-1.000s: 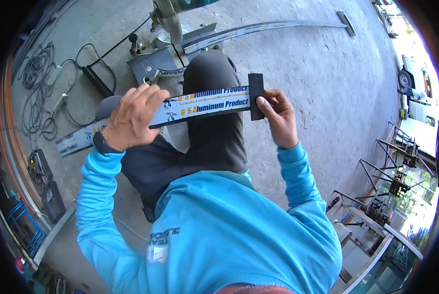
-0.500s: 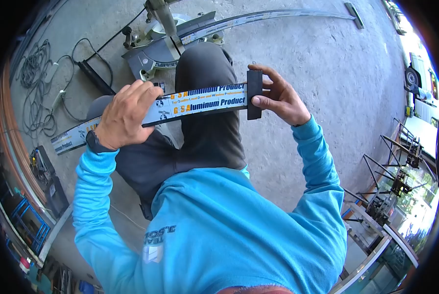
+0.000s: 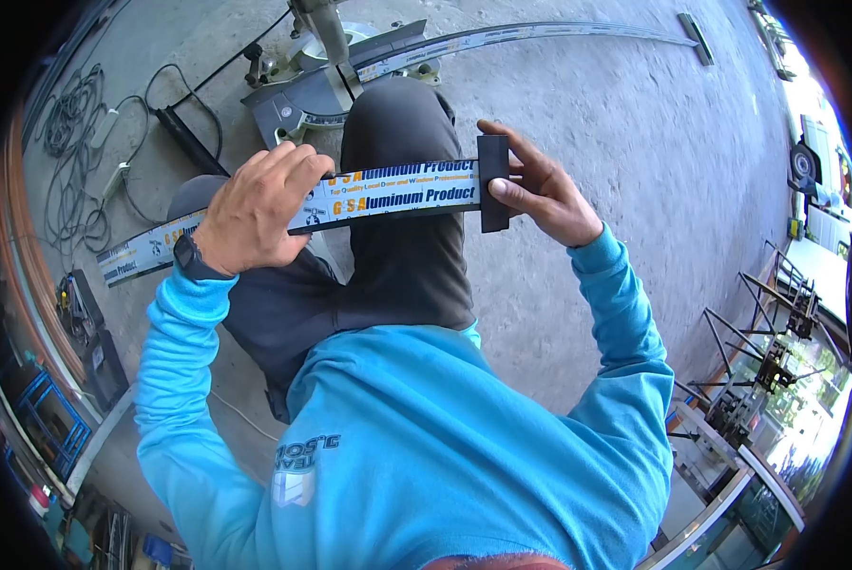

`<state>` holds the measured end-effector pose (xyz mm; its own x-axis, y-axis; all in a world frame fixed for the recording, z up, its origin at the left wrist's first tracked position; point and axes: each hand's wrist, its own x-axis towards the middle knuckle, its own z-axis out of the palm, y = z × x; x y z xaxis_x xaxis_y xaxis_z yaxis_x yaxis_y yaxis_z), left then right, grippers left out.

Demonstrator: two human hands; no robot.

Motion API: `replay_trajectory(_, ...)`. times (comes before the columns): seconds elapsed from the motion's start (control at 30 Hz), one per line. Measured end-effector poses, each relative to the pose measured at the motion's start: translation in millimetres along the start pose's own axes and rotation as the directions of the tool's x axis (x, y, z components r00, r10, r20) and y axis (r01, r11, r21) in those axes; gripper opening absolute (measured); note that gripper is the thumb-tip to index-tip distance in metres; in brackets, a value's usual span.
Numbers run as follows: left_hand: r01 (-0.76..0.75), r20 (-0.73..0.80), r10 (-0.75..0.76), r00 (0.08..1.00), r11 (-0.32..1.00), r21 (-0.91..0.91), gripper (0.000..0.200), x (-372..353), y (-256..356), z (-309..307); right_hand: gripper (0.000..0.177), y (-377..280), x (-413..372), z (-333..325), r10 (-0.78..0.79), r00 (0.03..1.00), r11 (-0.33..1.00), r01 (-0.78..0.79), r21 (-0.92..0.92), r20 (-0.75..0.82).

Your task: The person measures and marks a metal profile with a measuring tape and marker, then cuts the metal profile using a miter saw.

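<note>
Aluminium under a printed protective film makes up the profile (image 3: 397,190), which the person holds crosswise in front of the chest, above their bent knees (image 3: 397,114). The left hand (image 3: 250,214) is closed over it from above near mid-length, fingers curled across the film. The right hand (image 3: 545,195) pinches the black end piece (image 3: 493,182) at the right end, thumb on the near face and fingers stretched behind. The other end juts out free past the left wrist.

It looks light and stiff — a thin section unlikely to sag between two grips — though the film is probably slick and the cut ends sharp. Mid-length plus one end seems the sound hold.

A mitre saw (image 3: 312,90) stands on the concrete floor (image 3: 616,142) just beyond the knees, with a second strip (image 3: 540,33) lying across it.
</note>
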<state>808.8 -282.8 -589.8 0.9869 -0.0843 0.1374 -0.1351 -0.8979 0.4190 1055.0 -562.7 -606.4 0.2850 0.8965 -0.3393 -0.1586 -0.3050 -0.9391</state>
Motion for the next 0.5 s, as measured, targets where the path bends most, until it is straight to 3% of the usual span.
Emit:
replay_trajectory(0.17, -0.004, -0.047, 0.005, 0.999, 1.0, 0.019, 0.069, -3.9, -1.6, 5.0, 0.07, 14.9, -2.1, 1.1, -0.021, 0.999, 0.998, 0.023, 0.065, -0.029)
replay_trajectory(0.3, 0.036, 0.023, -0.037, 0.999, 0.998, 0.05, 0.07, -3.7, -3.4, 5.3, 0.07, 15.7, -6.2, 7.4, -0.063, 0.996, 0.997, 0.066, 0.045, -0.071)
replay_trajectory(0.4, 0.065, 0.066, -0.069, 0.995, 0.996, 0.058, 0.071, -7.3, -3.9, 5.4, 0.068, 6.5, -5.7, 7.6, -0.003, 0.999, 1.0, 0.004, 0.019, -0.047)
replay_trajectory(0.5, 0.024, -0.009, -0.024, 1.0, 1.0, 0.009, 0.068, -5.2, -4.3, 6.0, 0.067, 2.9, -5.7, 6.3, 0.05, 0.999, 0.967, -0.045, 0.25, -0.011)
